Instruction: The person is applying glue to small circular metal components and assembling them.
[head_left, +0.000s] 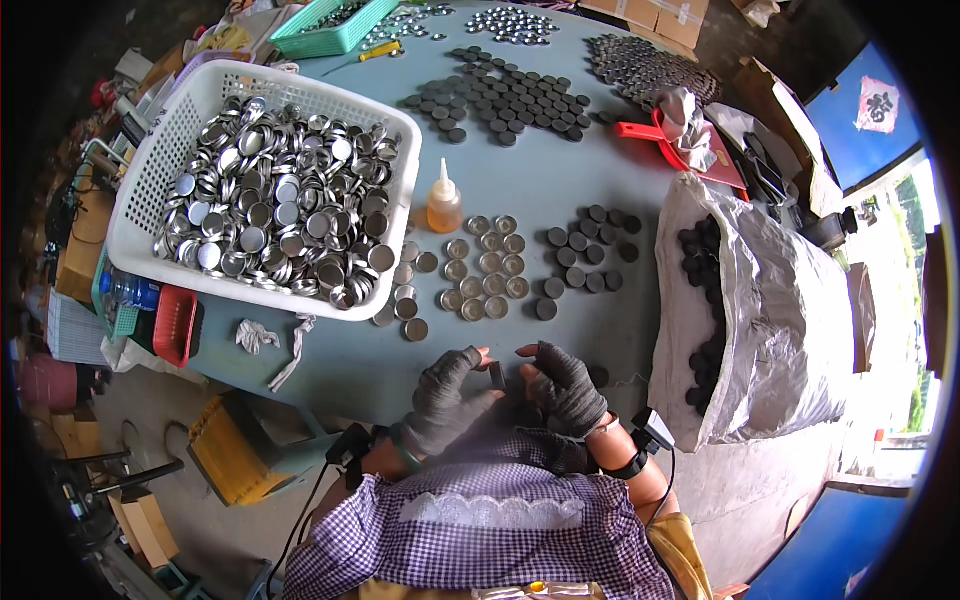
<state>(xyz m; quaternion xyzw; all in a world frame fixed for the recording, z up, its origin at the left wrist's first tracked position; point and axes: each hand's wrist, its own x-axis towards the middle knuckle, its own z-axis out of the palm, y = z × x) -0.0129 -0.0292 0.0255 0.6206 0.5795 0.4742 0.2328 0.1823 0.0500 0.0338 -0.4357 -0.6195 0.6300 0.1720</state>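
My left hand (448,398), in a grey fingerless glove, holds a small dark round cap (498,375) tilted on edge between thumb and fingertips, at the table's near edge. Just right of it is my right hand (566,388), gloved the same way, its index finger and thumb apart and nothing visible between them. Ahead of my hands sit silver round caps (472,287), open side up, in loose rows. To their right lies a group of dark round caps (578,241). A squeeze bottle (444,205) of amber liquid stands behind the silver caps.
A white basket (400,240) heaped with silver caps fills the left of the table (540,180). More dark caps (520,100) spread at the back. A white sack (770,330) with dark pieces lies right, near a red dustpan (655,131). A yellow-topped stool (235,450) stands lower left.
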